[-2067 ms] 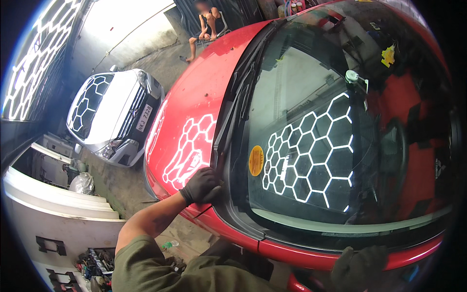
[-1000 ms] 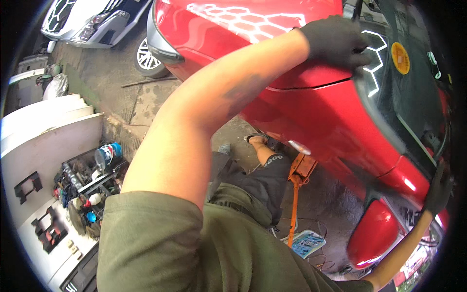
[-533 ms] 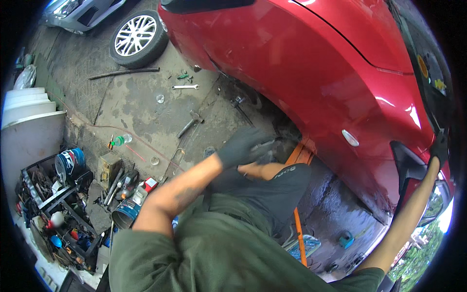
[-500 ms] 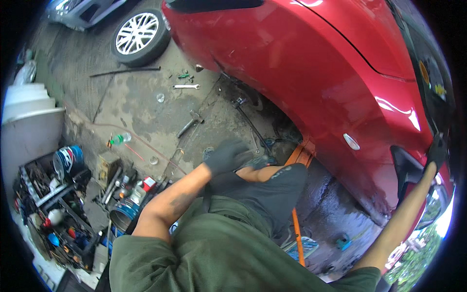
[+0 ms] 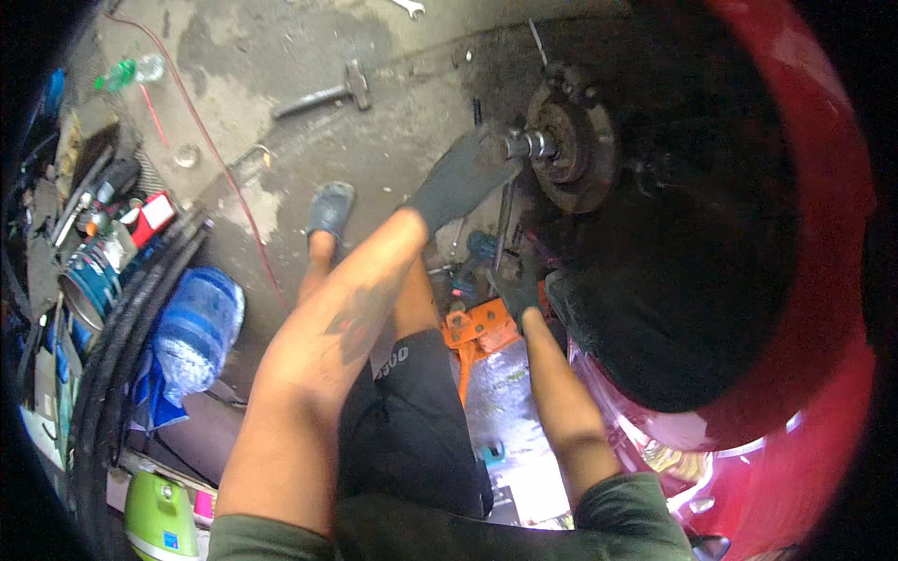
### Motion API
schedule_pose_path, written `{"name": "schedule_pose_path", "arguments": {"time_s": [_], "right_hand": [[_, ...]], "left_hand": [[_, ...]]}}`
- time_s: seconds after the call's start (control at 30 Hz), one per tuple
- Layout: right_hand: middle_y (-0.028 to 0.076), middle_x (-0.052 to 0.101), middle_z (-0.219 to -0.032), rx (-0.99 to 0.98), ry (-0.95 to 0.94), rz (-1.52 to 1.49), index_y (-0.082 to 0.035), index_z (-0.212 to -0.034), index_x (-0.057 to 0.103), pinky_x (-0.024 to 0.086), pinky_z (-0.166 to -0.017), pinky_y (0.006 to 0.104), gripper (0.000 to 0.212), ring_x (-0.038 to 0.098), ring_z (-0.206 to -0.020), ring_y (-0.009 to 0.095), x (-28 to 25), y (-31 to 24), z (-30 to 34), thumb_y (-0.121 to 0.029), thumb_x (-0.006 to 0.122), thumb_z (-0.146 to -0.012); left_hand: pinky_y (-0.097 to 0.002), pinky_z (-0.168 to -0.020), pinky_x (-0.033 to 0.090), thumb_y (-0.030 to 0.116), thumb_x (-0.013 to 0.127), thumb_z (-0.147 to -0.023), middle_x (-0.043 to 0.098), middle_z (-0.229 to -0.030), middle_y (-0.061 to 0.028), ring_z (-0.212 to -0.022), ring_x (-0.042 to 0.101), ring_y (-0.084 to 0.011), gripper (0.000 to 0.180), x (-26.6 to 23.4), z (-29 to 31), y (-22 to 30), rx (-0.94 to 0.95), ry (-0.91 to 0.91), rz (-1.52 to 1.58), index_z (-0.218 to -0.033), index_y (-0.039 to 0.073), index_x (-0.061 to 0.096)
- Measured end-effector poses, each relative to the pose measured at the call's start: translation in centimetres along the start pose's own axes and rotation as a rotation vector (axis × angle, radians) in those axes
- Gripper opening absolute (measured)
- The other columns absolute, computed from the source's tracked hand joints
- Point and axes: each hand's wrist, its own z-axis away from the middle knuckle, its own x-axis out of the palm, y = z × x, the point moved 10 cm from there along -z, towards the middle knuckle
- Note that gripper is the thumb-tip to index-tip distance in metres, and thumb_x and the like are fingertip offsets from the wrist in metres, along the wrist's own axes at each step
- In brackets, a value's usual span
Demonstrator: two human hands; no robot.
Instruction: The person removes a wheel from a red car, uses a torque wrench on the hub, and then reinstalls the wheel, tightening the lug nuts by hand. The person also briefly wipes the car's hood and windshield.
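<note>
A long-handled socket wrench [image 5: 505, 215] has its shiny socket [image 5: 531, 145] up against the centre of the wheel hub, in front of the brake disc [image 5: 599, 154]. My left hand [image 5: 465, 179], in a dark glove, is closed around the wrench's head, beside the socket. The dark handle runs down from there towards me. My right hand [image 5: 517, 288], also gloved, is at its lower end and appears closed on it, though the fingers are dark and partly hidden. The red car's wheel arch [image 5: 832, 280] surrounds the disc, with no wheel mounted.
An orange jack [image 5: 482, 329] stands below my right hand. On the floor lie a hammer [image 5: 332, 95], an open-end wrench [image 5: 410, 7] and a green-capped bottle [image 5: 131, 72]. Black hoses [image 5: 131, 327], a blue water jug [image 5: 196, 327] and mixed tools are at the left.
My view has moved in closer to the wheel arch. My right hand has left the car's mirror area and come down to the wrench. My left hand has reached to the hub.
</note>
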Motion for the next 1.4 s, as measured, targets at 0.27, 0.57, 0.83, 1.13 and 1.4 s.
{"name": "schedule_pose_path", "arguments": {"time_s": [0.27,0.57,0.83,1.13,1.4], "right_hand": [[0.016,0.055,-0.130,0.396,-0.215,0.301,-0.004,-0.137,0.045,0.037,-0.100,0.0349,0.051,0.051,-0.120,0.026,2.9,8.8,-9.5,-0.036,0.042,-0.097],[0.000,0.053,-0.069,0.248,-0.209,0.077,-0.007,-0.088,0.058,0.040,-0.054,0.0278,0.029,0.052,-0.062,0.010,1.9,8.0,0.6,-0.036,0.058,-0.092],[-0.003,0.049,-0.070,0.329,0.061,0.024,-0.006,-0.112,0.055,0.039,-0.050,0.0204,0.025,0.047,-0.058,0.004,-5.3,-5.3,8.5,-0.023,0.057,-0.094],[-0.002,0.050,-0.075,0.177,0.085,0.004,-0.003,-0.116,0.053,0.041,-0.055,0.0213,0.025,0.047,-0.063,0.004,-4.1,4.4,7.2,-0.016,0.056,-0.094],[0.004,0.057,-0.069,0.155,0.161,0.198,-0.004,-0.097,0.060,0.043,-0.052,0.0297,0.018,0.052,-0.055,0.012,-5.4,5.7,7.3,-0.021,0.061,-0.092]], "left_hand": [[-0.0409,-0.075,0.050,0.026,0.064,-0.082,0.066,-0.088,-0.0207,-0.086,0.065,-0.0349,0.027,3.5,-7.0,-6.6,-0.026,0.209,0.099,-0.095,0.003,0.068],[-0.0268,-0.059,0.049,0.027,0.064,-0.087,0.065,-0.081,-0.0081,-0.067,0.060,-0.0129,0.031,2.9,-5.4,-10.7,-0.223,0.144,0.582,-0.096,-0.002,0.064],[-0.0284,-0.059,0.046,0.026,0.058,-0.089,0.064,-0.078,-0.0091,-0.064,0.059,-0.0145,0.028,5.7,-7.4,-8.7,-0.245,0.088,0.450,-0.092,-0.001,0.064],[-0.0292,-0.058,0.047,0.022,0.056,-0.093,0.062,-0.074,-0.0061,-0.066,0.060,-0.0161,0.018,7.0,-7.6,-7.2,-0.232,0.040,0.688,-0.095,0.005,0.063],[-0.0365,-0.066,0.051,0.019,0.057,-0.087,0.065,-0.085,-0.0160,-0.071,0.064,-0.0259,0.021,6.1,-9.3,-7.3,0.186,0.157,-0.083,-0.095,0.000,0.062]]}}
